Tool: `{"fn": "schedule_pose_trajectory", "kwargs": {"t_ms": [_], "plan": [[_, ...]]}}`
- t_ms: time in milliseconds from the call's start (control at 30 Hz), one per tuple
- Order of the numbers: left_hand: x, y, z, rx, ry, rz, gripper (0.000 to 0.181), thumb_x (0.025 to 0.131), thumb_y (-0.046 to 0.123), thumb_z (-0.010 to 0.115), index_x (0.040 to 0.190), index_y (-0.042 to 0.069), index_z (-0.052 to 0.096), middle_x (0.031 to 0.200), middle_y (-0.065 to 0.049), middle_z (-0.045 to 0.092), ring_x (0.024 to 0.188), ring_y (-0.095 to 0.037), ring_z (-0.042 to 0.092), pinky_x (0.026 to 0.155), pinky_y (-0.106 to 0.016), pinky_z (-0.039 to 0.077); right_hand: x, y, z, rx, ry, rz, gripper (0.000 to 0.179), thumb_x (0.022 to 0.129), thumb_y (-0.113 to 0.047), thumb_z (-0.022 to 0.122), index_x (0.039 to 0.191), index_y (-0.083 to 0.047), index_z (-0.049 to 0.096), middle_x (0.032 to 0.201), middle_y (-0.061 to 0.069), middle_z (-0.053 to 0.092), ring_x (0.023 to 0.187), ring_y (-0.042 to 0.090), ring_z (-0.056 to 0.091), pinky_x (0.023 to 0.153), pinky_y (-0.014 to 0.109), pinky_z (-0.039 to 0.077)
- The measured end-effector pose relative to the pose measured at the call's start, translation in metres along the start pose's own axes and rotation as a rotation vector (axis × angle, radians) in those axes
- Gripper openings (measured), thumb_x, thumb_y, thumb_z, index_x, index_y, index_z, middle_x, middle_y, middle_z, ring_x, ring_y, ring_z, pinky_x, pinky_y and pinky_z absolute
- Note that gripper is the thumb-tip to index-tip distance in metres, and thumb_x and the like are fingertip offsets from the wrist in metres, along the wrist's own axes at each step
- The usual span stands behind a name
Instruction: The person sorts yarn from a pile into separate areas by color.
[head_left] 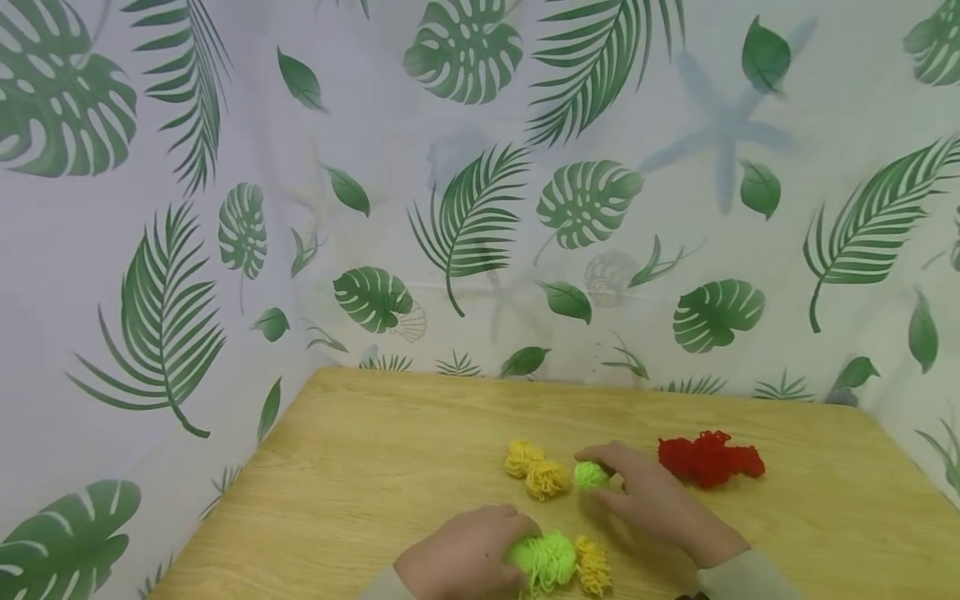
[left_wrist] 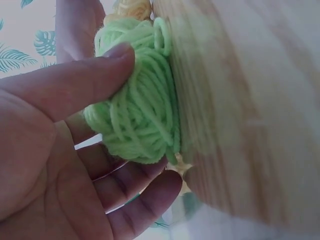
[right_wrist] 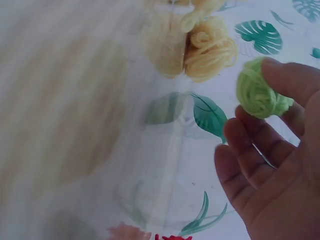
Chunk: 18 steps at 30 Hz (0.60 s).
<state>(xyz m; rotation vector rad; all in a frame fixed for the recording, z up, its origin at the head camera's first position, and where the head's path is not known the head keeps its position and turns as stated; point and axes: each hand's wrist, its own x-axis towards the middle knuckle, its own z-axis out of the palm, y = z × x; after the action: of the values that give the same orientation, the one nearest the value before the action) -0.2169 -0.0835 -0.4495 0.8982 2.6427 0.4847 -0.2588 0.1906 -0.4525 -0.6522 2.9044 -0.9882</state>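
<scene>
My left hand (head_left: 468, 550) grips a bright green bundle of yarn (head_left: 550, 560) near the table's front. In the left wrist view its thumb lies across the looped strands of this green bundle (left_wrist: 142, 100), which sits against the tabletop. A short yellow bundle of yarn (head_left: 594, 567) lies just right of it. My right hand (head_left: 648, 496), farther back, pinches a much smaller green ball of yarn (head_left: 591, 475) between thumb and fingers. The right wrist view shows this small ball (right_wrist: 257, 90) held above the table surface.
Two yellow yarn balls (head_left: 536, 471) lie side by side, left of the small green ball. Behind and right of my right hand is a loose red heap of yarn (head_left: 708, 460). A leaf-patterned cloth (head_left: 487, 333) borders the wooden table (head_left: 360, 475) at back and sides.
</scene>
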Motion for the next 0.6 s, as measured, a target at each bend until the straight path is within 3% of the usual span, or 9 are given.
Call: {"fn": "schedule_pose_trajectory", "kwargs": {"t_ms": [333, 600], "plan": [[-0.001, -0.002, -0.001, -0.004, 0.009, 0.008, 0.046, 0.082, 0.028, 0.077, 0.127, 0.027, 0.067, 0.107, 0.017, 0.060, 0.095, 0.000, 0.055, 0.085, -0.029, 0.051, 0.042, 0.008, 0.001, 0.000, 0.054, 0.047, 0.043, 0.096, -0.017, 0.067, 0.138, -0.013, 0.060, 0.137, 0.009, 0.059, 0.122, 0.032, 0.055, 0.102, 0.058, 0.044], [0.001, -0.002, 0.001, -0.005, 0.005, 0.023, 0.047, 0.081, 0.027, 0.076, 0.127, 0.027, 0.067, 0.107, 0.018, 0.059, 0.094, 0.001, 0.054, 0.086, -0.028, 0.050, 0.060, 0.021, 0.002, -0.006, 0.058, 0.107, 0.046, 0.096, -0.017, 0.066, 0.140, -0.008, 0.057, 0.140, 0.017, 0.055, 0.126, 0.038, 0.052, 0.103, 0.059, 0.042]]}}
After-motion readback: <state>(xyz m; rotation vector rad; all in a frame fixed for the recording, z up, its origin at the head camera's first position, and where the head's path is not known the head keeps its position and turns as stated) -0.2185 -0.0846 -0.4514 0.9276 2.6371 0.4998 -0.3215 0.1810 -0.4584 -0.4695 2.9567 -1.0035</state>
